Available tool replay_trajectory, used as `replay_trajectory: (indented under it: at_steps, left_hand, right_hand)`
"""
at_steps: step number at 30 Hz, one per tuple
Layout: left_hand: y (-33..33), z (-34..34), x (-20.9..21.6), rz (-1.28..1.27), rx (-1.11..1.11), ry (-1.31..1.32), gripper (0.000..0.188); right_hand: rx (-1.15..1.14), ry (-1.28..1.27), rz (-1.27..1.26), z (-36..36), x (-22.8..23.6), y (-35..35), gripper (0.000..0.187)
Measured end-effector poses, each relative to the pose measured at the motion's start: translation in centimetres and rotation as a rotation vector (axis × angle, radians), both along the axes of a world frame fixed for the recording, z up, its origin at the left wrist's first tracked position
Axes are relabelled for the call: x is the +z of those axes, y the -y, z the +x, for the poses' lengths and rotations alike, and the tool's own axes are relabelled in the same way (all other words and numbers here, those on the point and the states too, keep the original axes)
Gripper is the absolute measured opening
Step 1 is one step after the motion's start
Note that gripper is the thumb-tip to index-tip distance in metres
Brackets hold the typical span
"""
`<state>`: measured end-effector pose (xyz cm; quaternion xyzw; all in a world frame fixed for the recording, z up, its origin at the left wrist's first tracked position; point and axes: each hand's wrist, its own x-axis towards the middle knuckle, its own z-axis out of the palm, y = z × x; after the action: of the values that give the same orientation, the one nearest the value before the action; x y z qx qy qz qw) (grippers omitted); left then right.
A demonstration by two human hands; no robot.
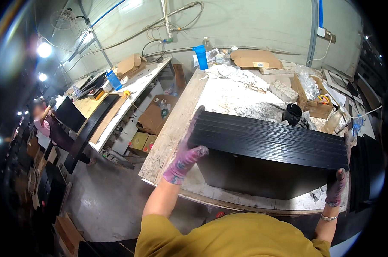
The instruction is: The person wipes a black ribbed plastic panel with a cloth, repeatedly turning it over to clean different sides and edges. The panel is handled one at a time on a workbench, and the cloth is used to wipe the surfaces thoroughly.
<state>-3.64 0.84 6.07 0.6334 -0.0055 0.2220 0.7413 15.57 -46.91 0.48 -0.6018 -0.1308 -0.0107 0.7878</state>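
Note:
A stack of glossy black panels (267,139) stands on edge across the front of my worktable, with their long upper edges lined up side by side. My left hand (184,164), in a stained pink-purple glove, is set against the stack's left end, with its thumb on the near face and its fingers reaching back along the end. At the right end, my right hand (336,189) in a matching glove grips the near corner; its fingers are partly hidden behind the panels. The stack sits between both hands.
Behind the panels are a black cup (292,114), dirty white rags (237,77), a blue tumbler (200,58) and a cardboard box (309,96) with plastic bags. Leftward, a second bench (136,88) carries a long black panel (91,132); a person (52,124) stands beyond it.

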Motion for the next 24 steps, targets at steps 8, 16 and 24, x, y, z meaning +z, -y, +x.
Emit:
replay_trajectory:
  at_steps: [8,16,24]
  left_hand:
    - [4.4,0.3,0.5,-0.231,0.064,0.037,0.093]
    - [2.5,-1.1,-2.7,-0.259,0.244,0.102,0.06]
    - [-0.9,-0.2,-1.4,0.004,0.187,0.085,0.069]
  right_hand:
    - [0.134,0.078,0.193,2.0,1.0,2.5,0.038]
    - [0.345,-0.133,-0.13,-1.1,9.6,-2.7,0.086]
    - [0.625,0.247,-0.318,6.4,6.7,2.1,0.096]
